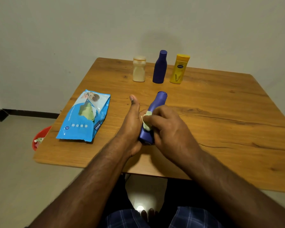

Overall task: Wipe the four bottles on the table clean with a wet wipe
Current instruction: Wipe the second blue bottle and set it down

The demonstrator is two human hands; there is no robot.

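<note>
My left hand cradles the lower body of the purple bottle, fingers hidden beneath it and thumb stretched forward, so I hold it from the left and underneath. My right hand has its fingers curled over the wet wipe, pressing that pale green wad against the bottle's middle. The bottle sits between my two hands, just above the table.

To do this pass well, I judge I should keep the left grip firm near the base, slide the wipe along the body toward the cap, then roll the bottle so the hidden underside gets covered too. A slack grip could let the wet plastic slip.

The bottle lies tilted, its long axis running away from me and slightly to the right, cap at the far end, base near my wrists.

Beyond my hands, three bottles stand upright in a row: a cream bottle, a dark blue bottle and a yellow bottle. Left of my left hand lies the blue wipes pack, and past it, below the table edge, a red bowl.
</note>
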